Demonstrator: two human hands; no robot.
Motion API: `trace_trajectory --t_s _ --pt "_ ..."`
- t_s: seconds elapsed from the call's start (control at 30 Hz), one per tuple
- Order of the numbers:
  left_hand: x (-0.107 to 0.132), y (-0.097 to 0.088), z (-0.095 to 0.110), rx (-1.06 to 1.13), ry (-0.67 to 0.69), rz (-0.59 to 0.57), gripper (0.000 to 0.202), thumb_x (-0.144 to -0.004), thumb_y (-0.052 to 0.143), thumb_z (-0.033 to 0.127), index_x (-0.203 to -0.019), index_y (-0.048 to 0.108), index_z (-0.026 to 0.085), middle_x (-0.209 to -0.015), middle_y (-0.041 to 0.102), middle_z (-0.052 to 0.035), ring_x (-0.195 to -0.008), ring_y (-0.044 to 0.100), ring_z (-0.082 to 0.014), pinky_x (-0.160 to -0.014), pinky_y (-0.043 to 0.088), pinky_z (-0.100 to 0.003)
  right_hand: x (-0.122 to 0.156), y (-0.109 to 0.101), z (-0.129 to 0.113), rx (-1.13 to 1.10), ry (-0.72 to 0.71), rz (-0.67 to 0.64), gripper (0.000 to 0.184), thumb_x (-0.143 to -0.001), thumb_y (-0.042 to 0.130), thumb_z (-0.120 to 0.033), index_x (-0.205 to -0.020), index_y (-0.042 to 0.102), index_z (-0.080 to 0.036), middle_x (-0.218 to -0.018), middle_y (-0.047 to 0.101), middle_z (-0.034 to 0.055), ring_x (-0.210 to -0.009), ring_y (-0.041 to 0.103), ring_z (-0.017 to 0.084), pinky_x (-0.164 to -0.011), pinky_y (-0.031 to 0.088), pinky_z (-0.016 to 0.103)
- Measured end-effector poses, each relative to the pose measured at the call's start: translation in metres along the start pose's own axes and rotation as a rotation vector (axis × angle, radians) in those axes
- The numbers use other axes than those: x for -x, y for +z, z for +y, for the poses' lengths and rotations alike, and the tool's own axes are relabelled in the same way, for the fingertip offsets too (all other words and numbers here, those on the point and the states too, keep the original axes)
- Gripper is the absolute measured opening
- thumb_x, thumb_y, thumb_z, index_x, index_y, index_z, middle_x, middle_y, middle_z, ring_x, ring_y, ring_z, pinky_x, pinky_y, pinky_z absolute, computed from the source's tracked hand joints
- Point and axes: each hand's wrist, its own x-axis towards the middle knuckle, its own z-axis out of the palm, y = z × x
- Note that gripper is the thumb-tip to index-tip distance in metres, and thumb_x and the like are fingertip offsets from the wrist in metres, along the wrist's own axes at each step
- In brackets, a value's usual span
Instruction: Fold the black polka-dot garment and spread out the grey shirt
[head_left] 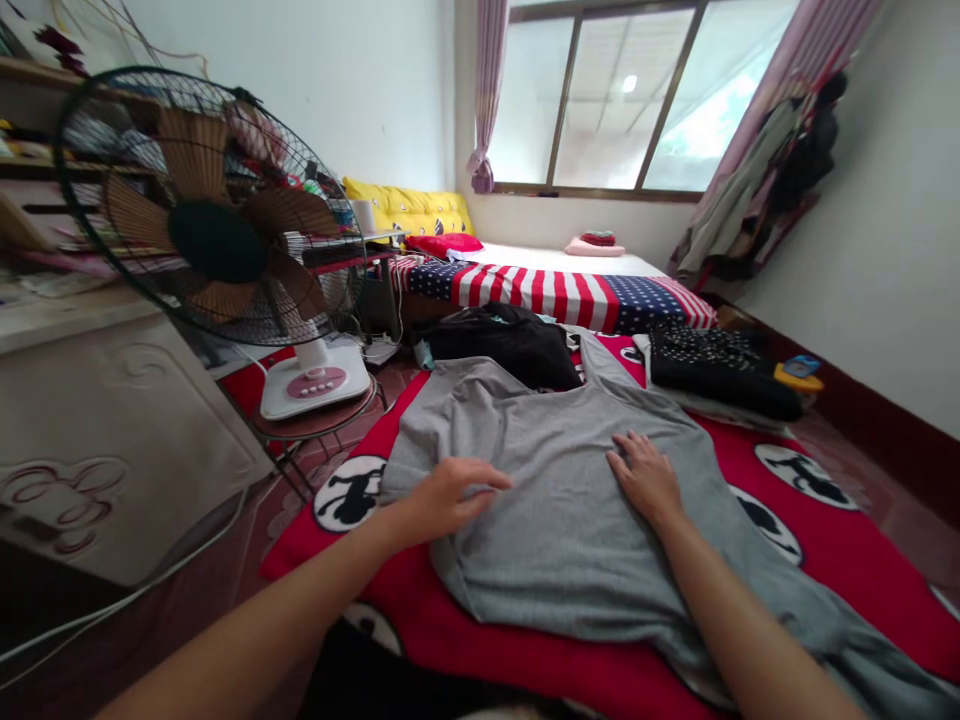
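A grey garment [555, 500], perhaps a long top, lies spread out with soft wrinkles over a red cloth [795, 465] printed with black-and-white round motifs. Over its left part is my left hand [454, 497], fingers stretched out with the thumb a little apart and nothing in it; I cannot tell whether it touches the fabric. My right hand [646, 476] rests palm down on the right part of the garment, fingers spread. Right beyond the garment sits a dark bundle of clothing [502, 345].
Folded black clothes [712, 370] are stacked at the right, beside a small yellow and blue object [799, 370]. At the left, a fan [217, 240] stands on a stool [322, 420] near a pale cabinet [127, 440]. Behind is a bed with a stars-and-stripes cover [540, 290].
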Motion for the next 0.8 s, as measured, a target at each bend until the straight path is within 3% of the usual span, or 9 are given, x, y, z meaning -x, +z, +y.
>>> trace_trajectory --t_s 0.07,0.17,0.3,0.4,0.5,0.63,0.73,0.8 --pt "0.029 -0.027 -0.008 -0.156 -0.087 0.102 0.031 -0.077 0.048 0.004 -0.094 0.069 0.020 -0.096 0.070 -0.0032 -0.094 0.063 -0.0171 -0.088 0.047 -0.029 0.000 0.001 -0.002 0.014 -0.005 0.019 0.045 -0.093 0.041 -0.039 -0.131 0.054 -0.019 -0.146 0.044 0.0108 -0.137 0.035 0.029 -0.107 0.034 0.052" --pt "0.063 -0.051 -0.021 -0.272 -0.155 0.053 0.038 -0.068 0.049 0.001 -0.097 0.065 0.021 -0.101 0.067 -0.0032 -0.098 0.060 -0.0186 -0.090 0.046 -0.031 0.001 0.002 -0.004 0.034 -0.003 0.037 0.043 -0.093 0.039 -0.038 -0.129 0.055 -0.019 -0.145 0.046 0.0115 -0.136 0.036 0.029 -0.105 0.035 0.052" --pt "0.081 -0.046 -0.034 -0.338 -0.182 0.013 0.054 -0.072 0.055 0.009 -0.123 0.056 0.024 -0.131 0.055 -0.0058 -0.118 0.052 -0.0223 -0.104 0.039 -0.037 0.000 0.001 -0.006 0.044 -0.001 0.046 0.043 -0.093 0.039 -0.039 -0.128 0.056 -0.020 -0.144 0.046 0.0113 -0.136 0.037 0.029 -0.104 0.036 0.051" --pt "0.077 -0.032 -0.039 -0.421 -0.200 0.093 0.059 -0.074 0.052 0.008 -0.131 0.051 0.022 -0.127 0.056 -0.0076 -0.116 0.051 -0.0230 -0.103 0.038 -0.040 0.000 0.001 -0.004 0.035 -0.006 0.045 0.042 -0.093 0.040 -0.040 -0.127 0.056 -0.020 -0.145 0.046 0.0110 -0.136 0.037 0.029 -0.104 0.036 0.051" --pt "0.069 -0.032 -0.038 -0.531 -0.181 0.061 0.049 -0.068 0.050 0.004 -0.111 0.064 0.023 -0.101 0.063 -0.0055 -0.100 0.053 -0.0235 -0.092 0.042 -0.039 0.000 0.002 -0.002 0.011 -0.009 0.056 0.042 -0.093 0.041 -0.040 -0.126 0.057 -0.021 -0.144 0.047 0.0107 -0.135 0.038 0.029 -0.104 0.036 0.051" --pt "0.070 -0.064 -0.028 -0.585 -0.153 -0.036 0.025 -0.064 0.047 0.004 -0.072 0.064 0.020 -0.081 0.057 -0.0035 -0.084 0.052 -0.0201 -0.080 0.040 -0.034 0.000 0.002 0.000 -0.013 -0.021 0.072 0.040 -0.092 0.044 -0.039 -0.124 0.058 -0.020 -0.142 0.049 0.0114 -0.134 0.040 0.028 -0.105 0.037 0.049" --pt "0.083 -0.096 -0.021 -0.548 -0.195 -0.079 0.020 -0.064 0.045 0.003 -0.067 0.057 0.018 -0.082 0.055 -0.0029 -0.082 0.052 -0.0173 -0.075 0.040 -0.028 0.000 0.002 0.000 -0.019 -0.019 0.079 0.040 -0.091 0.044 -0.039 -0.123 0.059 -0.020 -0.142 0.049 0.0119 -0.133 0.041 0.029 -0.104 0.037 0.050" --pt "0.094 -0.109 -0.017 -0.512 -0.260 -0.167 0.022 -0.062 0.042 0.002 -0.068 0.056 0.018 -0.084 0.055 -0.0020 -0.081 0.053 -0.0156 -0.074 0.040 -0.026 0.000 0.002 -0.001 -0.024 -0.010 0.079 0.040 -0.091 0.044 -0.040 -0.124 0.059 -0.020 -0.142 0.049 0.0117 -0.133 0.041 0.029 -0.104 0.036 0.051"
